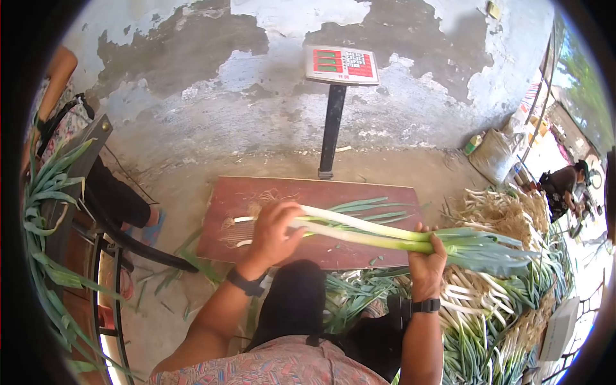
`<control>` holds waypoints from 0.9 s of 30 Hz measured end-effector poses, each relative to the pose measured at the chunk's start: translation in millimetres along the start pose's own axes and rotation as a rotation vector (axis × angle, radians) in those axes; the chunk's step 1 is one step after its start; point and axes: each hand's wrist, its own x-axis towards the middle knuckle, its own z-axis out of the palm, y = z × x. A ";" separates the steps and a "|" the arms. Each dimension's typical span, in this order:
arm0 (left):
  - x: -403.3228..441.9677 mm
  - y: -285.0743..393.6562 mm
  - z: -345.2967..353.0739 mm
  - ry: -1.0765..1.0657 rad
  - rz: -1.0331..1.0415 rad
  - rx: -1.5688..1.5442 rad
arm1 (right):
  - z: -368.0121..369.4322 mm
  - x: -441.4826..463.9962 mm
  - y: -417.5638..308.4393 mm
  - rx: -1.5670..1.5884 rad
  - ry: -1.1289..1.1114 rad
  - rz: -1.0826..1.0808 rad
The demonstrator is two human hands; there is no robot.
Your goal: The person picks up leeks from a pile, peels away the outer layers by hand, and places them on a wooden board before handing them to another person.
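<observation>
Two long green onions (366,226) stretch between my hands above a dark red board. My right hand (428,258) is closed around them where the white stalks turn green, and their leaves fan out to the right. At the white root ends, my left hand (276,232) is curled round the stalks, its thumb toward me; the root tips are hidden behind it. Other green onions (244,243) lie on the red board (224,192) underneath, with roots to the left and leaves to the right.
A weighing scale display (342,65) stands on a post (332,128) behind the board. Piled green onions (475,308) cover the floor at right. More leaves hang over a rack (96,138) at left, beside another person's arm (56,80). A person (564,186) crouches far right near a sack (497,154).
</observation>
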 end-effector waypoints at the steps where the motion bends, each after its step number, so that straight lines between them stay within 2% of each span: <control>1: 9.7 8.6 8.7 -0.004 0.008 -0.010 | -1.1 0.9 1.3 -0.008 0.011 0.007; 3: 22.8 20.6 22.2 -0.047 0.098 0.057 | 2.0 -2.1 3.5 -0.019 -0.009 0.049; 7: 20.4 20.1 42.8 -0.153 0.066 -0.025 | -1.7 1.2 4.1 -0.036 0.026 0.029; 9: 21.0 20.8 41.2 -0.275 0.068 0.028 | -6.6 4.7 3.4 -0.038 0.000 0.007; 14: 17.9 19.6 40.8 -0.266 0.051 -0.043 | -7.3 4.3 -3.4 -0.112 -0.041 0.076; 16: 14.0 10.8 40.2 -0.282 -0.070 -0.123 | -2.9 0.3 -4.6 -0.144 -0.054 0.067; 20: 9.9 10.7 36.8 -0.269 -0.110 -0.147 | 1.0 -3.6 -7.8 -0.105 -0.078 0.099; 22: 2.0 6.9 36.4 -0.266 -0.203 -0.106 | 0.1 -4.1 -7.3 -0.097 -0.057 0.082; 23: -1.6 4.3 36.5 -0.273 -0.184 -0.123 | -0.5 -4.3 -7.0 -0.067 -0.065 0.117; 25: -8.6 -0.4 37.5 -0.310 -0.328 -0.077 | -1.5 -4.1 -6.4 0.003 -0.079 0.175; 27: -12.4 -1.1 40.5 -0.283 -0.328 -0.097 | 3.1 -7.4 -3.9 -0.009 -0.045 0.148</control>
